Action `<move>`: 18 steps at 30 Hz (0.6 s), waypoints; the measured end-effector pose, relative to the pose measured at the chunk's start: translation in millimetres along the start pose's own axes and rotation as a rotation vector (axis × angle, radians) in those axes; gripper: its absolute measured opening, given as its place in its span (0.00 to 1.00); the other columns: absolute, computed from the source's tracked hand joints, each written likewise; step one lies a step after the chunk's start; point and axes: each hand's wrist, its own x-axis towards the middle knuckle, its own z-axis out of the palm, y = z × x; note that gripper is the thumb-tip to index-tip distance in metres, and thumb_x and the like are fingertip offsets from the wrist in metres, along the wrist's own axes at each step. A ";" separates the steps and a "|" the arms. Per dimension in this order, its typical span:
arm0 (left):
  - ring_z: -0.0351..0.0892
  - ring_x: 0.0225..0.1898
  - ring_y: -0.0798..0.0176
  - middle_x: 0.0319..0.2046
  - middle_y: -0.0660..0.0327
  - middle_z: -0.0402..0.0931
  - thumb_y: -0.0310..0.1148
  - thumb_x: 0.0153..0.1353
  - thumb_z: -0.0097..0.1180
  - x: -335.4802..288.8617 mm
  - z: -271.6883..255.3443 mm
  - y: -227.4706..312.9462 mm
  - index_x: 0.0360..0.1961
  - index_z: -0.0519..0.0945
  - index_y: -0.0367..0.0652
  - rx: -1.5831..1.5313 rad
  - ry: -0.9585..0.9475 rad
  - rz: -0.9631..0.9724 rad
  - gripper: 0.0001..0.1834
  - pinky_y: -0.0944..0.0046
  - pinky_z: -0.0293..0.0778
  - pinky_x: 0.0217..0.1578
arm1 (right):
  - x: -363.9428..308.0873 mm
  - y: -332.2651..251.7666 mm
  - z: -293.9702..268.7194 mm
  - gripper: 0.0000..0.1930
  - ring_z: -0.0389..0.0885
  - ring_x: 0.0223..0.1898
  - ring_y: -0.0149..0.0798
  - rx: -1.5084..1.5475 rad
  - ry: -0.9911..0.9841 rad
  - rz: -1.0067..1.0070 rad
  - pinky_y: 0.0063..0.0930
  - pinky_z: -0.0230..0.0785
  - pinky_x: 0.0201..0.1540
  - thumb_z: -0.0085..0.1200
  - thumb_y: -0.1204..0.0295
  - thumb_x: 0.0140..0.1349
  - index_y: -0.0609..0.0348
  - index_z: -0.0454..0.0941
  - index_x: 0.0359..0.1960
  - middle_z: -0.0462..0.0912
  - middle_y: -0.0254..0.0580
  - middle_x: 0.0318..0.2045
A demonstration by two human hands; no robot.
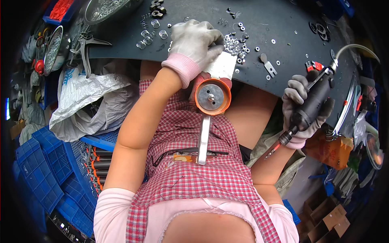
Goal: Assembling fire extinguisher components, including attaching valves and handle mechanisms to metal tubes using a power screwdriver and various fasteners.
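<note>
Gloved left hand (195, 42) grips the orange round disc with a long metal strip (212, 97) pointing toward the body, while the right hand (304, 109), well apart to the right, clasps a black power screwdriver (312, 103).

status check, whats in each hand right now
Left hand down on the pile of small silver washers. Right hand grips the black powered screwdriver. Orange round part with metal strip at the table edge, unobstructed.

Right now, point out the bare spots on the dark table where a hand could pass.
Bare: the dark table between the washer pile and the black discs. Crowded: springs beside the left hand; the right hand holds a power driver at the table's right edge.
</note>
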 end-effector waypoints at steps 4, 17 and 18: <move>0.77 0.38 0.64 0.40 0.53 0.78 0.30 0.57 0.58 -32.4 -13.4 17.1 0.32 0.78 0.39 -1.056 0.230 0.040 0.06 0.65 0.72 0.41 | 14.9 13.0 47.7 0.28 0.75 0.45 0.42 -0.462 -0.003 -0.320 0.34 0.67 0.54 0.60 0.61 0.52 0.61 0.67 0.52 0.73 0.48 0.44; 0.73 0.47 0.57 0.40 0.58 0.67 0.38 0.65 0.49 -89.1 -12.5 65.9 0.43 0.71 0.45 -2.619 -0.324 -0.074 0.11 0.54 0.80 0.46 | 0.7 38.0 88.9 0.11 0.69 0.20 0.24 -0.589 -0.220 -0.860 0.14 0.63 0.22 0.57 0.74 0.46 0.61 0.65 0.22 0.71 0.32 0.22; 0.73 0.46 0.58 0.40 0.59 0.67 0.38 0.65 0.50 -89.1 -14.0 67.3 0.42 0.71 0.45 -2.663 -0.283 -0.140 0.10 0.54 0.80 0.46 | -1.7 35.9 90.5 0.11 0.70 0.21 0.25 -0.648 -0.214 -0.865 0.15 0.63 0.23 0.57 0.74 0.46 0.61 0.65 0.20 0.71 0.32 0.22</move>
